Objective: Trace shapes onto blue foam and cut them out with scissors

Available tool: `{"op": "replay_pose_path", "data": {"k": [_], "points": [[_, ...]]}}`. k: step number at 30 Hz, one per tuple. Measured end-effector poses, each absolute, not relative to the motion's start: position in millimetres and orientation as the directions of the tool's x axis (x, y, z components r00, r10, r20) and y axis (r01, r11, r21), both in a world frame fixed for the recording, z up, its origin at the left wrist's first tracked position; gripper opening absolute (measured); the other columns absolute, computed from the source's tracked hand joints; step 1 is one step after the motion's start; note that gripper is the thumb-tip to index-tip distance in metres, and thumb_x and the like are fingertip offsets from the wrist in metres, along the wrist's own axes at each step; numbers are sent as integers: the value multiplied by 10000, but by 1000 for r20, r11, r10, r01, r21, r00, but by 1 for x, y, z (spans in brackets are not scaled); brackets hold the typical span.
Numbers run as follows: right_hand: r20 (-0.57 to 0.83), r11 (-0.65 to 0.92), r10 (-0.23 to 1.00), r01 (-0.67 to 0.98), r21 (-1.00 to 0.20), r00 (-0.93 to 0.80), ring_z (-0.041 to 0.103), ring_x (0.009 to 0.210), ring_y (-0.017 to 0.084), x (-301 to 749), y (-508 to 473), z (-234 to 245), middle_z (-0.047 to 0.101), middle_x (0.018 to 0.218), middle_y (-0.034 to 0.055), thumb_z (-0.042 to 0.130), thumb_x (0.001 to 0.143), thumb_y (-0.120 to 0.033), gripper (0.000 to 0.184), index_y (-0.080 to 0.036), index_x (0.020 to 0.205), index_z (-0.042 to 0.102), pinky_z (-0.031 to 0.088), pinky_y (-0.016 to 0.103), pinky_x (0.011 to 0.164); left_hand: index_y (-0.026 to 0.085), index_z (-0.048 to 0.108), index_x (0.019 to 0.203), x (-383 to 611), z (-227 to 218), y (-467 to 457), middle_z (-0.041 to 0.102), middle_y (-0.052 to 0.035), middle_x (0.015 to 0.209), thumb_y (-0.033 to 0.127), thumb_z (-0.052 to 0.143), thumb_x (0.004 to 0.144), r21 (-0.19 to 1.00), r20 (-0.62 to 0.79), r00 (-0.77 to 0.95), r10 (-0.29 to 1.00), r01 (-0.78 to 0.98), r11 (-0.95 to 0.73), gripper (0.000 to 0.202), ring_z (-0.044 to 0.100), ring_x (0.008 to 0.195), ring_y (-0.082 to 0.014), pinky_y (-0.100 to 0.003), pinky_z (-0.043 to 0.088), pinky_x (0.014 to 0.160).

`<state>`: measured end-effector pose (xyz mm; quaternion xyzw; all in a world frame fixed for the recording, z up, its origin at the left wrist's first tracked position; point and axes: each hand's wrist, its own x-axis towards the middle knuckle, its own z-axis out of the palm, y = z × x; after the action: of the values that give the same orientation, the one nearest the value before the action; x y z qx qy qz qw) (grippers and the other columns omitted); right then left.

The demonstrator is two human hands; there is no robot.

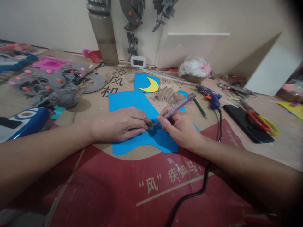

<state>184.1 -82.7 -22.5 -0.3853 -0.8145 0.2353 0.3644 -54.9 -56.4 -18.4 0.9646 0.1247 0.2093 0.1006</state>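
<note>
A blue foam sheet point(132, 104) lies on flattened cardboard point(151, 189). My left hand point(119, 124) lies flat on the sheet, fingers pressed together over a small teal piece point(151, 126) at the fingertips. My right hand point(181, 127) is closed round a purple pen point(182, 104), whose tip meets the sheet beside the teal piece. A yellow crescent point(150, 85) rests on another blue piece point(140, 80) further back.
A blue glue gun point(210, 96) with a black cable point(203, 186), a black phone point(246, 121), red-and-yellow scissors point(261, 121) and a green pencil point(200, 107) lie to the right. Grey felt pieces point(47, 85) pile up at left. A white clock point(137, 61) stands by the wall.
</note>
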Motion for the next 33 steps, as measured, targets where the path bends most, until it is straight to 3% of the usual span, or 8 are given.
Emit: {"op": "replay_pose_path", "data": {"k": [33], "points": [[425, 636, 763, 447, -629, -488, 536, 610, 127, 186, -82, -23, 612, 704, 1, 527, 988, -303, 252, -198, 762, 557, 421, 286, 633, 179, 726, 1158, -55, -18, -56, 749, -130, 1156, 214, 560, 982, 227, 374, 890, 259, 183, -957, 244, 678, 1064, -234, -369, 529, 961]]}}
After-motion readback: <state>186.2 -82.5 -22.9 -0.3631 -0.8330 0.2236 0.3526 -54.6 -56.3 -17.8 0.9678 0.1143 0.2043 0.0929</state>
